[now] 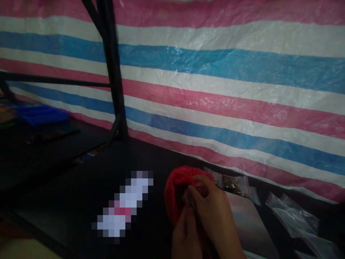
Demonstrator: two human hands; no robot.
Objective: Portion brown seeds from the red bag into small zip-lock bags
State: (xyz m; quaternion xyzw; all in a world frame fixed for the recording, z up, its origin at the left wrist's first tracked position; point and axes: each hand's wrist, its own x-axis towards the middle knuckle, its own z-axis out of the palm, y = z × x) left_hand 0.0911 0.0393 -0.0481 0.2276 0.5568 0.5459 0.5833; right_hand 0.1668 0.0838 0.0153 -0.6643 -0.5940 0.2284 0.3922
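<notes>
A red plastic bag (172, 181) stands with its mouth open, dark contents showing inside. Over that opening, my left hand (186, 228) and my right hand (214, 205) meet with fingertips close together. Both are closed around what looks like a small clear plastic bag (188, 196), mostly covered by the fingers. Its contents are too dark to make out. Right of my right wrist lies a flat silvery plate-like thing (249, 219). Behind it are small filled zip bags (237, 182).
Several flat clear zip bags (293, 214) lie at the right. A blurred-out pale strip (125, 203) is on the black table (81, 201). A black metal post (114, 72) rises at the back left, near a blue tray (43, 114). Striped plastic sheeting (215, 82) hangs behind.
</notes>
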